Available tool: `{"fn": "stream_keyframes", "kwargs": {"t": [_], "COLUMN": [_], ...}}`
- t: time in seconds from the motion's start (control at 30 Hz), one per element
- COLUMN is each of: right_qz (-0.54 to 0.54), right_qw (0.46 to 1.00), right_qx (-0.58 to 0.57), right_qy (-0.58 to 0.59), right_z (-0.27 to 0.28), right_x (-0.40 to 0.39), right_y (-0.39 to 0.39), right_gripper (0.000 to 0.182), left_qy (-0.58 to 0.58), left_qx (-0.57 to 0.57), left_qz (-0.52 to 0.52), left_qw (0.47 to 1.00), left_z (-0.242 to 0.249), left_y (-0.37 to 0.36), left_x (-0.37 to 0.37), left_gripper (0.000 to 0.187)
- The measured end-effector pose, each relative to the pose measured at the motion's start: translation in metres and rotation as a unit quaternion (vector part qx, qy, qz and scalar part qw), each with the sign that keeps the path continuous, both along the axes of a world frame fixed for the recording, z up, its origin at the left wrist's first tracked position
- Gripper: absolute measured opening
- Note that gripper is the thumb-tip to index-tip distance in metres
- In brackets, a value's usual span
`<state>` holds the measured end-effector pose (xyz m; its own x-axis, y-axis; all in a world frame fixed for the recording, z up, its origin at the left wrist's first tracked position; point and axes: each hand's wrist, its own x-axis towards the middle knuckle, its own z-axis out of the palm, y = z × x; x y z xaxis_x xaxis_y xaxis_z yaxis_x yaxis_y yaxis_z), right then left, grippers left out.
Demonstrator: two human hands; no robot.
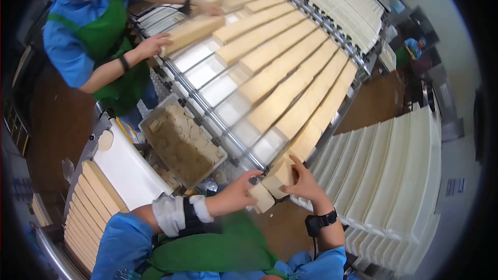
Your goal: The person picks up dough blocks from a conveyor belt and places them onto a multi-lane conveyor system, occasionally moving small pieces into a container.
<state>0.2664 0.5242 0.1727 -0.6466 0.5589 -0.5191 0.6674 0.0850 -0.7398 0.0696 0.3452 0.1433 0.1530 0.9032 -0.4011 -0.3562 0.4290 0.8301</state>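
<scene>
My right hand [308, 184] grips the near end of a pale yellow block [280, 175], thumb on the near side and index finger over its top. My left hand [233, 193] is closed at a smaller cut piece [262, 198], which sits right beside that block at the table's near corner. Beyond my hands, long pale yellow bars [290, 85] lie side by side on the slatted table, ends toward the metal rail [199, 101]. The block under my right hand lines up with the outermost bar [332, 103].
Across the table a co-worker [85, 36] in a green apron holds a bar [194, 35] with both hands. A grey bin [224, 156] of scraps stands below the rail. More bars [91, 212] lie at lower left; stacked white ribbed trays [384, 171] stand at right.
</scene>
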Motion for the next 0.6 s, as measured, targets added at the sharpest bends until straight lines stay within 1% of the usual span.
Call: {"fn": "stream_keyframes", "kwargs": {"t": [0.03, 0.1, 0.13, 0.17, 0.2, 0.27, 0.33, 0.37, 0.4, 0.43, 0.53, 0.57, 0.6], "right_qz": [-0.013, -0.041, -0.032, -0.033, -0.034, -0.001, 0.016, 0.023, 0.029, 0.032, 0.081, 0.088, 0.093], "right_qw": [0.997, 0.975, 0.969, 0.963, 0.957, 0.945, 0.951, 0.946, 0.932, 0.91, 0.954, 0.947, 0.938], "right_qx": [-0.036, -0.112, -0.081, -0.076, -0.072, -0.034, 0.098, 0.187, 0.274, 0.358, 0.272, 0.301, 0.331], "right_qy": [0.064, 0.187, 0.232, 0.255, 0.278, 0.324, 0.292, 0.265, 0.236, 0.205, 0.093, 0.072, 0.051], "right_z": [0.002, 0.001, -0.001, 0.001, 0.006, -0.005, -0.036, -0.051, -0.066, -0.069, -0.07, -0.077, -0.087], "right_x": [-0.006, -0.02, -0.039, -0.063, -0.093, -0.152, -0.215, -0.243, -0.269, -0.288, -0.325, -0.331, -0.334], "right_y": [0.008, 0.026, 0.033, 0.037, 0.04, 0.055, 0.079, 0.086, 0.092, 0.093, 0.1, 0.099, 0.098], "right_gripper": [0.111, 0.108, 0.104, 0.104, 0.105, 0.103, 0.11, 0.111, 0.112, 0.113, 0.109, 0.109, 0.109], "left_qy": [-0.022, -0.068, -0.041, -0.049, -0.05, -0.042, -0.016, -0.015, -0.016, -0.017, -0.004, -0.002, 0.028], "left_qx": [0.008, 0.022, 0.019, 0.027, 0.02, -0.004, -0.035, -0.048, -0.062, -0.077, -0.079, -0.08, -0.085], "left_qz": [0.02, 0.054, 0.067, 0.097, 0.126, 0.185, 0.245, 0.268, 0.29, 0.31, 0.364, 0.381, 0.385], "left_qw": [1.0, 0.996, 0.997, 0.994, 0.991, 0.982, 0.969, 0.962, 0.955, 0.948, 0.928, 0.921, 0.918], "left_z": [0.005, 0.012, 0.015, 0.012, 0.018, 0.025, 0.023, 0.022, 0.021, 0.019, 0.005, 0.0, -0.006], "left_y": [-0.002, -0.009, -0.015, -0.019, -0.024, -0.036, -0.049, -0.055, -0.06, -0.067, -0.08, -0.084, -0.089], "left_x": [-0.011, -0.036, -0.052, -0.063, -0.073, -0.088, -0.099, -0.103, -0.107, -0.109, -0.115, -0.117, -0.121], "left_gripper": [0.077, 0.076, 0.072, 0.07, 0.069, 0.068, 0.069, 0.068, 0.067, 0.066, 0.066, 0.066, 0.067]}}
